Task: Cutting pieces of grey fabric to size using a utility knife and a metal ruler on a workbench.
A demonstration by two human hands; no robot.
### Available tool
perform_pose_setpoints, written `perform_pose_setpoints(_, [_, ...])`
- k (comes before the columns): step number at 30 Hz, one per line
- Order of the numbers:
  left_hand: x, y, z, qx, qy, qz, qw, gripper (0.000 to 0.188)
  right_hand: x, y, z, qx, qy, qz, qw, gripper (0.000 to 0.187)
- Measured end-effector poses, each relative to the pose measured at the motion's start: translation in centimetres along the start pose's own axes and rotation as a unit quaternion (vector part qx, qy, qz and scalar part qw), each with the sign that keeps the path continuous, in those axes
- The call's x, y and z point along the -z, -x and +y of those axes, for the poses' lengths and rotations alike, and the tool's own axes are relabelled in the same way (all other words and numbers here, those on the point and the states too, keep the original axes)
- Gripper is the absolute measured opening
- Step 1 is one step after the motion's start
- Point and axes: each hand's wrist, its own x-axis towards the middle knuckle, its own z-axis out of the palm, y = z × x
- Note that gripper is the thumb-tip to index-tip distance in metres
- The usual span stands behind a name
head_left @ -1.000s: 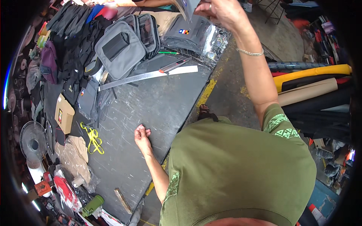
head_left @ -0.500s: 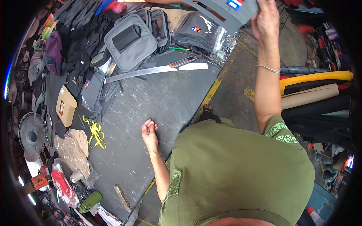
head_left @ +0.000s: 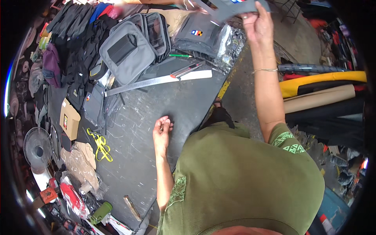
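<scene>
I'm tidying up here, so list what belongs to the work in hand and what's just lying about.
In use:
flat grey fabric-like piece with a coloured patch, in the right hand
probably the grey fabric stack with a small multicoloured patch

Lying about, seemingly:
tangled, narrow yellow strap
green cylindrical container
brown cardboard box
short wooden stick

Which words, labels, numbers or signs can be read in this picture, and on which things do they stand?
No text is clear enough to quote.
Grey fabric piece in the right hand: coloured patch, cut off by the picture edge.
Grey fabric stack: coloured patch, no readable words.
Brown cardboard box: label too small to read.
</scene>
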Motion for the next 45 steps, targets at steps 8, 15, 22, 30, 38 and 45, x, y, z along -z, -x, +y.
perform_pose_setpoints(8, [-13.3,-7.9,7.7,-0.037,0.027,-0.060,0.997,0.030,10.0,0.5,13.6,-0.348,0.029,0.073,0.934,0.049])
perform_pose_setpoints(15, [-18.2,-13.0,11.3,-0.054,0.015,-0.033,0.998,0.028,11.9,3.4,14.9,-0.431,0.061,0.046,0.899,0.044])
perform_pose_setpoints(22, [-21.1,-17.5,15.0,-0.108,-0.079,0.058,0.989,0.037,13.8,2.0,13.9,-0.466,0.101,0.004,0.879,0.038])
perform_pose_setpoints(30, [-22.5,-21.8,14.6,-0.053,-0.038,0.094,0.993,0.062,14.6,2.8,13.8,-0.499,0.134,-0.076,0.853,0.041])
perform_pose_setpoints(38, [-23.0,-23.0,13.9,-0.054,0.019,0.103,0.993,0.053,16.6,0.8,13.4,-0.524,0.234,-0.163,0.803,0.034])
perform_pose_setpoints(45, [-23.8,-22.3,13.7,-0.086,0.059,0.107,0.989,0.044,17.7,-0.7,12.6,-0.502,0.282,-0.205,0.791,0.035])
